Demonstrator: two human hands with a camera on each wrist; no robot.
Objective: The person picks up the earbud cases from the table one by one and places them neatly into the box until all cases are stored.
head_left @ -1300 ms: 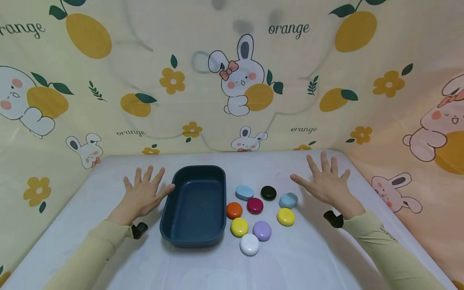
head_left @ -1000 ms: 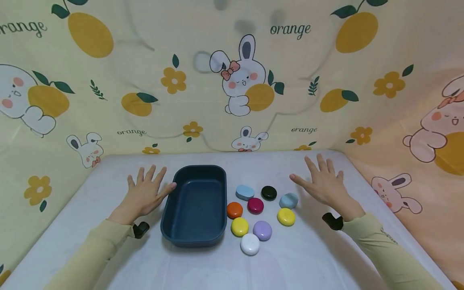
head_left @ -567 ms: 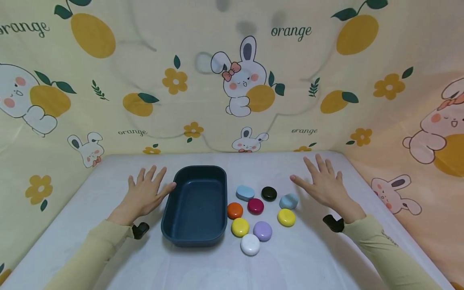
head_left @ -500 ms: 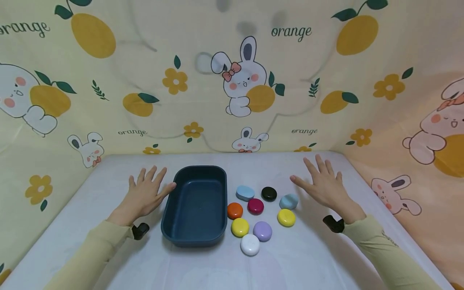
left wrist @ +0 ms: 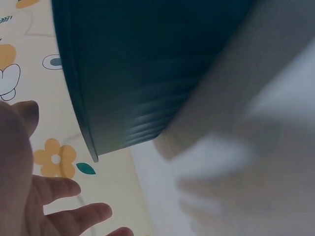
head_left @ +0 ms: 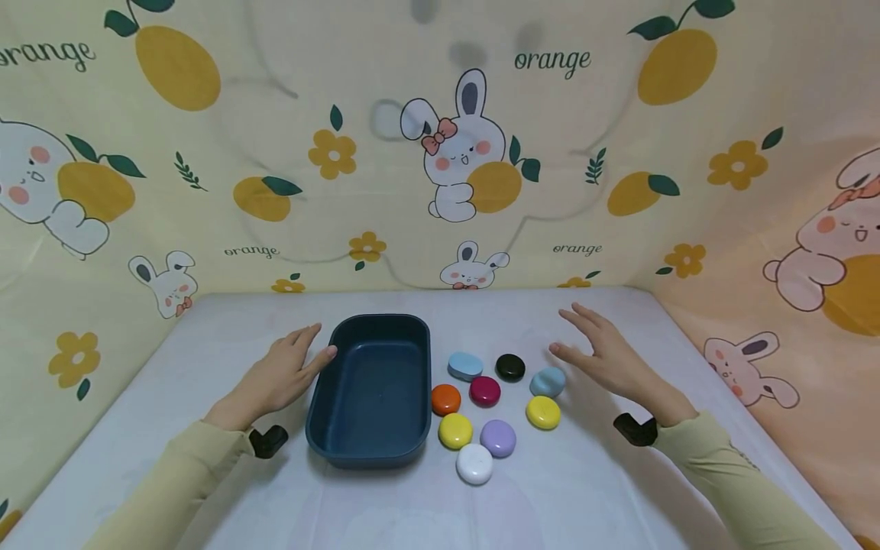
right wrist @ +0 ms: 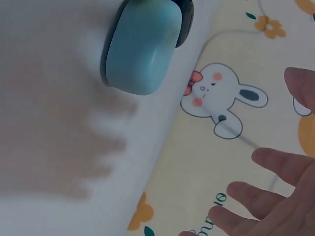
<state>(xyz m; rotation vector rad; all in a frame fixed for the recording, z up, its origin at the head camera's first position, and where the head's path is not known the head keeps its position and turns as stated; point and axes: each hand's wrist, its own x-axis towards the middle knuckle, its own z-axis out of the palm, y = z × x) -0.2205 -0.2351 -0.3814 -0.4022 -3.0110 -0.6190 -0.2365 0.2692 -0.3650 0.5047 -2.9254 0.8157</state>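
Note:
My left hand (head_left: 278, 374) hovers at the left side of a dark blue rectangular tub (head_left: 367, 451), its thumb tip overlapping the rim in the head view. Nothing is held in it. On the other side, my right hand (head_left: 619, 363) is raised with fingers extended, beyond a light blue pebble-like piece (head_left: 548, 382), and holds nothing. Several smooth rounded pieces lie right of the tub: an orange one (head_left: 445, 399), a crimson one (head_left: 484, 391), a black one (head_left: 510, 368), a blue oval (head_left: 465, 366), a purple one (head_left: 498, 438) and a white one (head_left: 474, 464).
Two yellow rounded pieces, one near the tub (head_left: 455, 431) and one farther right (head_left: 543, 412), lie on the white tabletop (head_left: 550, 504). A printed cloth (head_left: 385, 176) with rabbits and oranges hangs behind the table and along both sides.
Both hands have turned inward, thumbs facing each other, so their fingers look less spread than before. The tub and the rounded pieces have stayed in place.

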